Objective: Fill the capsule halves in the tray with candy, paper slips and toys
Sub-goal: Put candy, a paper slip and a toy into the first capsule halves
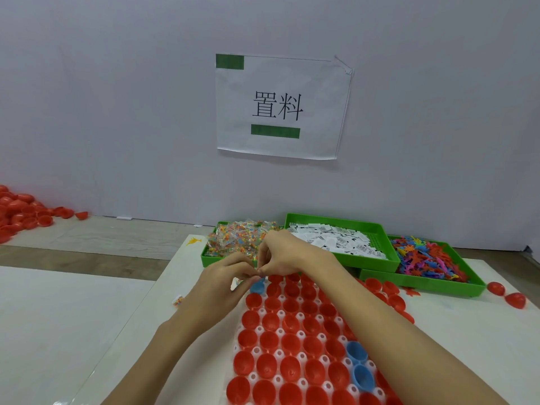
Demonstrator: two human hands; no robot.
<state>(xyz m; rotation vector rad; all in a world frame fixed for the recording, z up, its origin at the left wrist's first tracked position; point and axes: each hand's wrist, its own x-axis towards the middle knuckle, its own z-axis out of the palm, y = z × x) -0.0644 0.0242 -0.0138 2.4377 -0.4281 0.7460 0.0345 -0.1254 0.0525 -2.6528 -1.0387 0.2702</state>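
Observation:
A white holder tray [257, 350] in front of me carries rows of red capsule halves [292, 344] and three blue ones [356, 352]. My left hand [222, 283] and my right hand [277, 252] meet above the tray's far left corner, over a blue half [257, 286]. Their fingertips pinch small clear candy packets [238, 282] between them. Behind the hands stand three green bins: wrapped candy [233, 238], white paper slips [336, 239] and colourful plastic toys [426, 258].
A loose candy packet [177, 300] lies on the white table left of the tray. Loose red halves [507, 293] lie at the right beside the toy bin. A heap of red halves [20, 211] sits far left by the wall. A paper sign [280, 106] hangs on the wall.

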